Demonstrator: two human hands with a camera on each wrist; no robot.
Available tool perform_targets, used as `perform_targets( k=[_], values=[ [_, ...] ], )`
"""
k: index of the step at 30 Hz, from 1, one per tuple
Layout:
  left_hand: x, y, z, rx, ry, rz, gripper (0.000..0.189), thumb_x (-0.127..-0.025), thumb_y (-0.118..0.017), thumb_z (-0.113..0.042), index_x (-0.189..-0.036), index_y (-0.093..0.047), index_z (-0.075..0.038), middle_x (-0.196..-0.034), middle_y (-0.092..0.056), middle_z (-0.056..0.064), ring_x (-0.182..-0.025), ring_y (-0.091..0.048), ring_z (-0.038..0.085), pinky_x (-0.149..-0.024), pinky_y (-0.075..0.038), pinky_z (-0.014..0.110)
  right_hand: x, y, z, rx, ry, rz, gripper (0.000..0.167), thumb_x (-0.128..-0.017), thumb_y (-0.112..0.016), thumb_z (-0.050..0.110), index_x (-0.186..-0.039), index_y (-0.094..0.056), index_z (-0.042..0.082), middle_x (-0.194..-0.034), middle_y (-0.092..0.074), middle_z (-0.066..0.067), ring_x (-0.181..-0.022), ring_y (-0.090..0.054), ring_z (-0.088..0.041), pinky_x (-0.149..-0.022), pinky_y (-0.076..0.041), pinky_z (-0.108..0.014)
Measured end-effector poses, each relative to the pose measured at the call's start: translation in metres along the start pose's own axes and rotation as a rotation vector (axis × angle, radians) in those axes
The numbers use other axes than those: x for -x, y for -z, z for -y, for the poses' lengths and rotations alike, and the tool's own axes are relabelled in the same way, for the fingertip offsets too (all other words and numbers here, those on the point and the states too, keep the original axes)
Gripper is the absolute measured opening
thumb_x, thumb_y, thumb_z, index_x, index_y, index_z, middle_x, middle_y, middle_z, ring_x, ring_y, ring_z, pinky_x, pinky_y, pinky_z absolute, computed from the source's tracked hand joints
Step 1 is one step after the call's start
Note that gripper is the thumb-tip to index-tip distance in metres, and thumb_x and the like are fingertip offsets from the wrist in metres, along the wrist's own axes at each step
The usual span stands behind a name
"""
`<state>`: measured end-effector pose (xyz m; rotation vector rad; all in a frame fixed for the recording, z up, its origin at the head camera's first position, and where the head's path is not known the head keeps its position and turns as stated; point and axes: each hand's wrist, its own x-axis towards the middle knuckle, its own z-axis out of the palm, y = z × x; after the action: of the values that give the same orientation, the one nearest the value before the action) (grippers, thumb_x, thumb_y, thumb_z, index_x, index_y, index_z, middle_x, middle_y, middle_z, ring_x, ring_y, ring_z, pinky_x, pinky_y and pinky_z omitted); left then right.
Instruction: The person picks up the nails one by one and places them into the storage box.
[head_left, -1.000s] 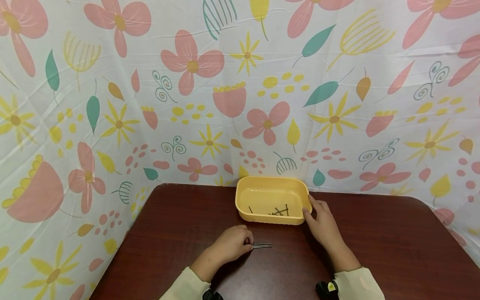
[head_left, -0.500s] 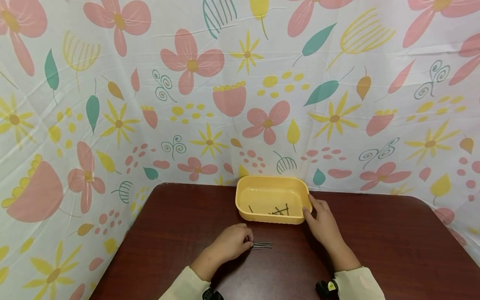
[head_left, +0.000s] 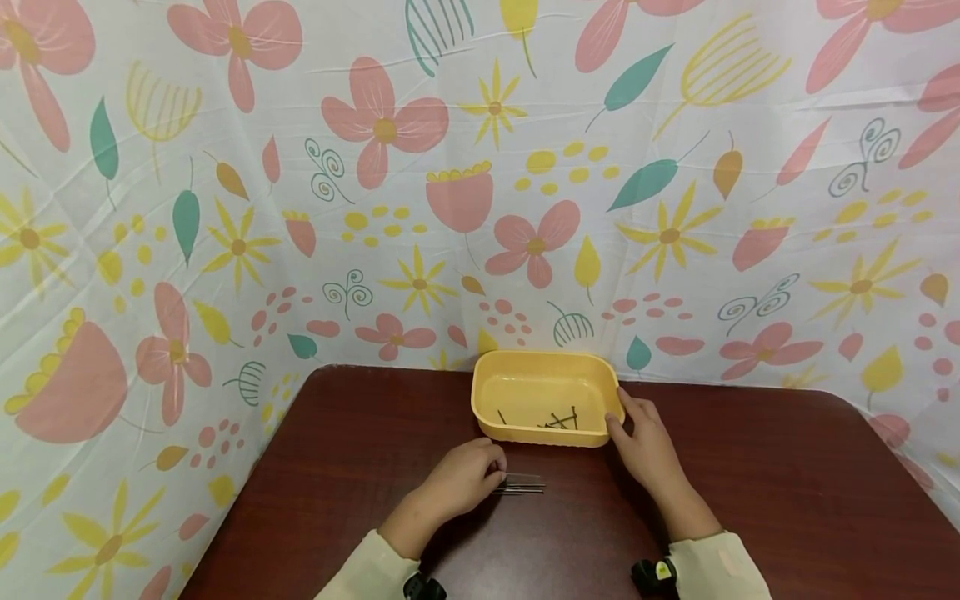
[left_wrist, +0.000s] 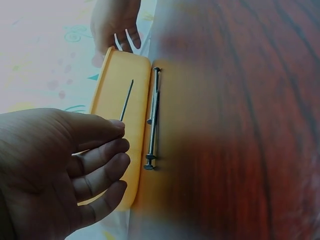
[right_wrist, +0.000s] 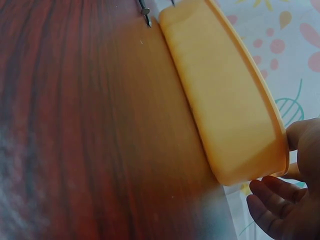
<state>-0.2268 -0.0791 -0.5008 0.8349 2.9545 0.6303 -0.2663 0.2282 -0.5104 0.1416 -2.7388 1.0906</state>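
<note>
1. Since half a second ago, the left hand (head_left: 461, 481) has moved slightly toward the counter's far edge, and one held nail (left_wrist: 127, 100) now stands apart from the loose nails (left_wrist: 154, 110) it was bunched with.
2. That hand pinches the held nail between thumb and forefinger, its other fingers loosely bent.
3. The right hand (head_left: 647, 446) is unchanged: thumb and forefinger grip the right end of the yellow tray (head_left: 547, 387), which stays by the middle of the far edge of the counter (head_left: 787, 475).
4. The held nail's rear end is hidden under the fingertips; the loose nails overlap, so their number is hard to tell.
5. The counter's near edge is out of the head view, and the black wrist devices (head_left: 425, 587) are cut off at the bottom.
6. Only the head view shows the nails inside the tray (head_left: 562, 421), several crossed near its front wall. The left wrist view shows the held nail's point and the loose nails' heads; the right wrist view shows the right hand's remaining fingers hanging below the rim.
</note>
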Motion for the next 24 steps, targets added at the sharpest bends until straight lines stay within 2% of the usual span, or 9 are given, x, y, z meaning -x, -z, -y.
perform_targets(
  k=[15,24],
  values=[
    [-0.001,0.012,0.001,0.049,0.028,-0.085,0.005,-0.099,-0.066,-0.021,-0.095,-0.066,-0.017,-0.098,-0.064,-0.007,-0.091,-0.060,0.007,-0.081,-0.052,0.026,0.000,0.001,0.000,0.001,-0.010,0.016,0.063,-0.107,-0.047,0.033,-0.157,-0.030,0.000,-0.144,-0.041,-0.029,-0.131,-0.046,-0.047,-0.109,-0.037,-0.065],
    [-0.006,0.021,-0.002,0.077,0.052,-0.155,0.007,-0.100,-0.065,-0.022,-0.098,-0.067,-0.016,-0.096,-0.065,-0.006,-0.088,-0.062,0.008,-0.080,-0.053,0.026,0.000,0.000,-0.001,0.004,0.002,0.007,0.063,-0.107,-0.047,0.033,-0.157,-0.031,-0.001,-0.143,-0.042,-0.029,-0.130,-0.047,-0.047,-0.108,-0.038,-0.064]
  ],
)
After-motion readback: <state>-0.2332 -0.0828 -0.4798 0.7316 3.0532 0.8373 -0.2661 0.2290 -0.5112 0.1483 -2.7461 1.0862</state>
